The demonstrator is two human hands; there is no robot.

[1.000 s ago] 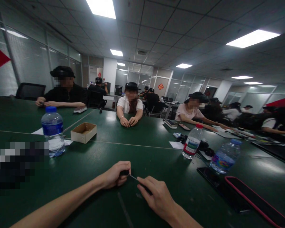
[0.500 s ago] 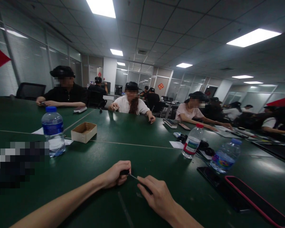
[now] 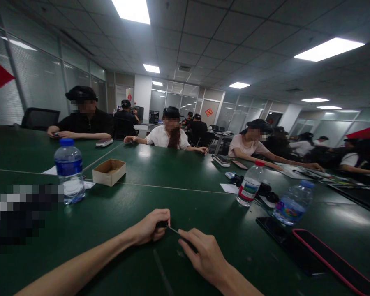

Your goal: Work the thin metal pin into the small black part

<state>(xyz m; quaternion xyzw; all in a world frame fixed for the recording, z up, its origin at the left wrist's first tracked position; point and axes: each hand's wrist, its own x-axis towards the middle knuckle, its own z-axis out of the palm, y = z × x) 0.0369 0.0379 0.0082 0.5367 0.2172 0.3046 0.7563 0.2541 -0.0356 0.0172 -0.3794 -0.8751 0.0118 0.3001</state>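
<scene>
My left hand (image 3: 156, 225) is closed in a fist around a small black object (image 3: 161, 224), mostly hidden by the fingers. From the right, my right hand (image 3: 205, 253) grips what looks like a thin screwdriver, its dark handle largely covered by the fingers. Its slim metal shaft (image 3: 173, 230) spans the gap between the hands, and the far end meets the black object. Both hands are low over the green table (image 3: 123, 263).
A water bottle (image 3: 68, 172) and an open cardboard box (image 3: 109, 172) stand at left. On the right are a red-capped bottle (image 3: 250, 185), a blue-capped bottle (image 3: 292, 203), a black phone (image 3: 283, 242) and a pink-edged phone (image 3: 333, 259). Several people sit across the table.
Both my hands and what they hold look unchanged. Across the table, the person in white has spread both arms apart, and the person in pink has reached farther right.
</scene>
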